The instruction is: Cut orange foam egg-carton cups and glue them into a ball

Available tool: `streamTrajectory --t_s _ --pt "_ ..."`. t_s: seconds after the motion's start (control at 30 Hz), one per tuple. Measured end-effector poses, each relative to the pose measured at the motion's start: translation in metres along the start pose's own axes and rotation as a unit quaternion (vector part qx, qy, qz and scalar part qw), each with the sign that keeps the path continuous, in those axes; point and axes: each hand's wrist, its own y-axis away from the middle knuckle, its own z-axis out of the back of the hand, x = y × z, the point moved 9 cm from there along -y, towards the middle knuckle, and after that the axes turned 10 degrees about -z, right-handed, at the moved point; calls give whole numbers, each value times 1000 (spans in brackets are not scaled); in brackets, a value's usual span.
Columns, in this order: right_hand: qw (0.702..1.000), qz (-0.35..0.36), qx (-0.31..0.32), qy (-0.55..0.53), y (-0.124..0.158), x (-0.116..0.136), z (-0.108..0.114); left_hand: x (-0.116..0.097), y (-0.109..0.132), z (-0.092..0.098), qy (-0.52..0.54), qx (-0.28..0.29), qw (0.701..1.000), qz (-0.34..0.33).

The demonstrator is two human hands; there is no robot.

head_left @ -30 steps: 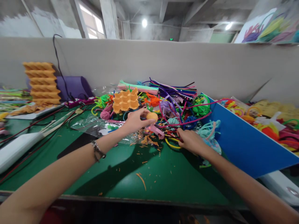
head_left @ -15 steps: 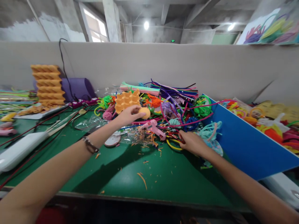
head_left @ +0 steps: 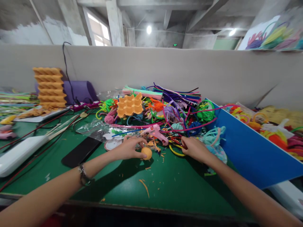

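My left hand (head_left: 132, 147) pinches a small round orange piece (head_left: 146, 153) between thumb and fingers, just above the table. My right hand (head_left: 193, 148) is closed beside the pile; what its fingers grip is mostly hidden. A yellow loop (head_left: 176, 152) and thin dark red parts show at its fingertips, and I cannot tell whether they belong to one tool. Between my hands lies a pink glue gun (head_left: 156, 134) with a small red light. Orange scraps (head_left: 153, 145) are scattered around it. Behind, an orange egg-carton piece (head_left: 130, 105) rests on the pile.
Colourful pipe cleaners (head_left: 175, 108) are heaped at the back. A blue board (head_left: 251, 148) slants along the right. On the left are a black phone (head_left: 81, 152), a white power bank-like block (head_left: 23, 154), cables and a stack of egg cartons (head_left: 49, 86). The green table (head_left: 170, 189) carries loose trimmings.
My left hand has come down and nearer with the orange piece, from before the egg-carton piece to beside the glue gun. The black phone is now uncovered. My right hand has barely moved.
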Motion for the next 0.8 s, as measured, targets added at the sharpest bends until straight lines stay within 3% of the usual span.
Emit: streamTrajectory --t_s 0.2,0.4,0.5,0.67,0.8 --pt "1000 -9 -6 0 0 -2 0 -3 2 -6 -61 31 997 -38" --pt "1000 -3 -7 -8 -1 -1 -1 -30 -9 36 -177 -75 975 -110" --pt "1000 0 -7 -15 0 0 0 -31 -29 46 -173 -76 977 -96" --pt "1000 7 -9 -21 2 1 0 -23 -62 38 -180 -47 979 -87" --pt "1000 10 -10 -25 2 1 -1 -23 -81 21 -169 17 979 -114"
